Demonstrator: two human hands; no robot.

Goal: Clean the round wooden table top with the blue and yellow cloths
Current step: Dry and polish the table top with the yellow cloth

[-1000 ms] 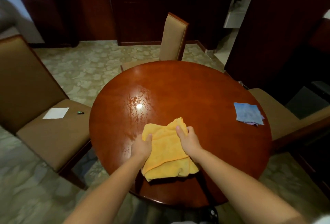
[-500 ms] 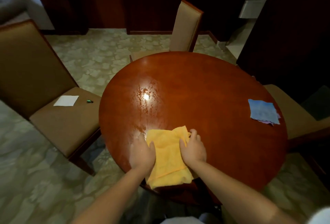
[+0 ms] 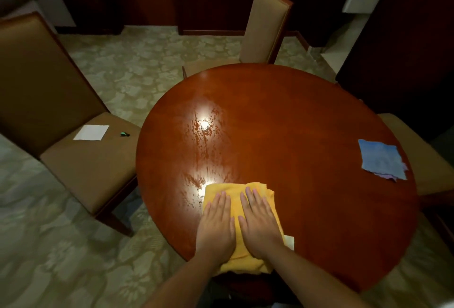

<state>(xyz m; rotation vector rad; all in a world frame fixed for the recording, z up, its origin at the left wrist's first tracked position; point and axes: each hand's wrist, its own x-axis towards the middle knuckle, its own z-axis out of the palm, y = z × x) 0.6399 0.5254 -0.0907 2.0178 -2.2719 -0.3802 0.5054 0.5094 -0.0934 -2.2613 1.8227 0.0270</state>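
The round wooden table top (image 3: 307, 123) fills the middle of the view, glossy, with wet streaks left of centre. A yellow cloth (image 3: 235, 192) lies folded at the near edge, its lower end hanging over the rim. My left hand (image 3: 217, 224) and my right hand (image 3: 260, 221) lie flat on it side by side, fingers straight, pressing it onto the wood. The blue cloth (image 3: 380, 160) lies spread out near the table's right edge, apart from both hands.
A tan chair (image 3: 73, 155) stands to the left with a white paper (image 3: 91, 132) and a small dark item (image 3: 124, 133) on its seat. Another chair (image 3: 265, 25) stands behind the table, and a third seat (image 3: 422, 158) is at the right. Patterned carpet surrounds them.
Both hands went from gripping the yellow cloth's edges with curled fingers to lying flat on it. The cloth now sits more squarely under the palms.
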